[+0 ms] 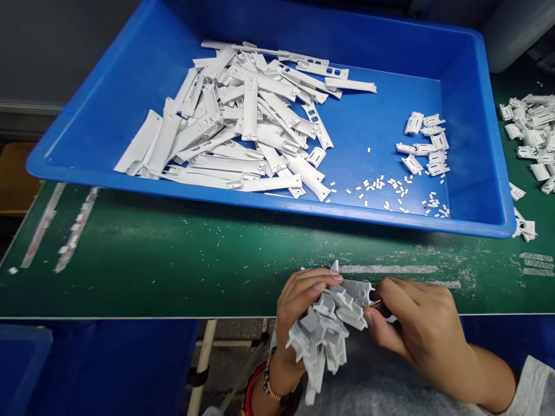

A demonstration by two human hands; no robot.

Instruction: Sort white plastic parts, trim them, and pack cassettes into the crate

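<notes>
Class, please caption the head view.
Left hand clutching white parts, right hand holding a dark object, near a blue bin.

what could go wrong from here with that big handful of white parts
The left hand holds a crowded bunch of white parts, so one might slip from the grip. The right hand holds a dark tool-like object near one part's end; a slip might catch a finger. Small white chips lie loose in the blue tray and might mix with the larger pieces.
</notes>
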